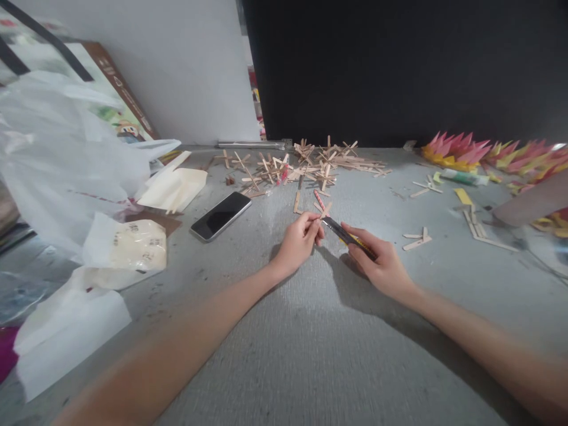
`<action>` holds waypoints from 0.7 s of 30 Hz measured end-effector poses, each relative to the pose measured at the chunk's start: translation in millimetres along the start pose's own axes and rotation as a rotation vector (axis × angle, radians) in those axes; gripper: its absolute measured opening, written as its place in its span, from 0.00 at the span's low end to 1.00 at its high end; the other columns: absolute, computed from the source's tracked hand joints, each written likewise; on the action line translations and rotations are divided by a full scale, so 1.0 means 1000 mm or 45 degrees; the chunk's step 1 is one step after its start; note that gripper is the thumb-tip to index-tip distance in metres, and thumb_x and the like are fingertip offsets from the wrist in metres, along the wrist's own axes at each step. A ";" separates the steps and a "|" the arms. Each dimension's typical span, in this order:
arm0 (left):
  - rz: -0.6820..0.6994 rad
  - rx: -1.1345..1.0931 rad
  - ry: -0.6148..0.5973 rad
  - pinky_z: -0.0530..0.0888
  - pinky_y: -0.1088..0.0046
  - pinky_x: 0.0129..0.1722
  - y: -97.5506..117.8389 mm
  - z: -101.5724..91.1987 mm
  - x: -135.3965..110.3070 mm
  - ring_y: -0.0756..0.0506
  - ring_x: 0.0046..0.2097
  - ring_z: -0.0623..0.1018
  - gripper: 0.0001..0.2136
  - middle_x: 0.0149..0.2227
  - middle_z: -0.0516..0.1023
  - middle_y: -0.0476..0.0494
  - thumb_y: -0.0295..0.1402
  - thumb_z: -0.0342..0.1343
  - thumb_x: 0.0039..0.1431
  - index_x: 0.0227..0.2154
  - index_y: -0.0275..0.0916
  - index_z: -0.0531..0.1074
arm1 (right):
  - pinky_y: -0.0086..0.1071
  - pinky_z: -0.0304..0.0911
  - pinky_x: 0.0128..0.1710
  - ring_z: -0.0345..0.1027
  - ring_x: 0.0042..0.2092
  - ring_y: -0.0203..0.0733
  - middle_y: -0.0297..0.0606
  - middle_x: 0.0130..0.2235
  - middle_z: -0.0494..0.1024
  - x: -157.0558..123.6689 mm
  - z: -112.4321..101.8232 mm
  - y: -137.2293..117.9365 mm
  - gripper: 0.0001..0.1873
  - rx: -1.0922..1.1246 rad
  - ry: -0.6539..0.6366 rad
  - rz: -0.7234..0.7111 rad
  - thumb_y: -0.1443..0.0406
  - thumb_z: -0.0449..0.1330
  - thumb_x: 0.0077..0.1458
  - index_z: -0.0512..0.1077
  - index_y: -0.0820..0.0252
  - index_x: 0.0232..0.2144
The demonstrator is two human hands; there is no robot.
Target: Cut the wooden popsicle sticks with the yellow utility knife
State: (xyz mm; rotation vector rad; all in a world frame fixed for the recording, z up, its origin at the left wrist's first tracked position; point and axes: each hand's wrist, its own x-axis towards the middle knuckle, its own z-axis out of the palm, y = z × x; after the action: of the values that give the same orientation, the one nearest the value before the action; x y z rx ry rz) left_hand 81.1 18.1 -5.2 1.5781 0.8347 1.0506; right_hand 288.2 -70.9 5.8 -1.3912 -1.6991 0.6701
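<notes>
Left hand [302, 239] sits mid-tabletop, grip narrow: thumb and fingertips pinch a small stick piece [320, 214], mostly hidden by the fingers. Right hand [382, 264] is just beside it, to the right, with its grip closed around a utility knife [348, 236], dark body with yellow on it. The knife's tip points left and up and meets the stick piece at the left fingertips. Both hands are low over the grey tabletop [310, 355]; whether they rest on it, cannot tell.

Just beyond the fingertips lies a pink striped stick [318, 197], with a plain short stick [296, 202] near it. Further back, near the black panel [399, 65], is a pile of wooden stick crosses [306, 163], loosely heaped.

A phone [220, 216] lies screen up, dark, left of the left hand and apart from it. Further left are cream folded paper [173, 186], a bag of white material [133, 245] and clear plastic bags [66, 160].

To the right are loose sticks [417, 239] near the right hand, and a tube [461, 176] further back. Pink and yellow folded paper flowers [457, 151] line the far right edge. A metal bar [251, 144] lies along the back wall.
</notes>
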 end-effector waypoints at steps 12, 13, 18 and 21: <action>-0.113 -0.284 -0.099 0.76 0.69 0.31 -0.003 0.001 0.003 0.48 0.27 0.79 0.19 0.30 0.78 0.49 0.52 0.55 0.71 0.42 0.40 0.63 | 0.29 0.68 0.33 0.72 0.31 0.37 0.43 0.43 0.84 -0.004 0.006 0.001 0.26 -0.184 -0.001 -0.149 0.62 0.54 0.71 0.69 0.60 0.68; -0.114 -0.304 -0.108 0.77 0.69 0.32 -0.002 0.001 0.002 0.48 0.27 0.80 0.19 0.29 0.78 0.49 0.52 0.56 0.70 0.42 0.40 0.63 | 0.29 0.69 0.34 0.73 0.32 0.37 0.43 0.44 0.84 -0.004 0.007 0.002 0.26 -0.204 -0.003 -0.172 0.63 0.53 0.71 0.68 0.60 0.68; -0.105 -0.292 -0.111 0.76 0.69 0.31 -0.002 0.000 0.002 0.48 0.27 0.79 0.19 0.29 0.77 0.49 0.52 0.56 0.71 0.42 0.40 0.62 | 0.31 0.73 0.40 0.78 0.36 0.38 0.44 0.48 0.85 -0.004 0.004 0.002 0.26 -0.267 0.005 -0.274 0.64 0.53 0.71 0.67 0.57 0.69; -0.115 -0.273 -0.110 0.74 0.71 0.30 -0.001 -0.001 0.003 0.50 0.26 0.77 0.17 0.28 0.77 0.50 0.50 0.56 0.71 0.42 0.40 0.63 | 0.30 0.73 0.37 0.78 0.33 0.38 0.43 0.43 0.86 -0.001 0.000 0.003 0.25 -0.316 0.024 -0.319 0.65 0.54 0.71 0.69 0.58 0.67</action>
State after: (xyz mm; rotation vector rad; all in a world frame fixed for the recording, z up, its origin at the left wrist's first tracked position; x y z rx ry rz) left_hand 81.2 21.4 -5.6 1.3820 0.7038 0.9669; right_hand 290.2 -71.2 3.0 -1.3126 -1.9507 0.3133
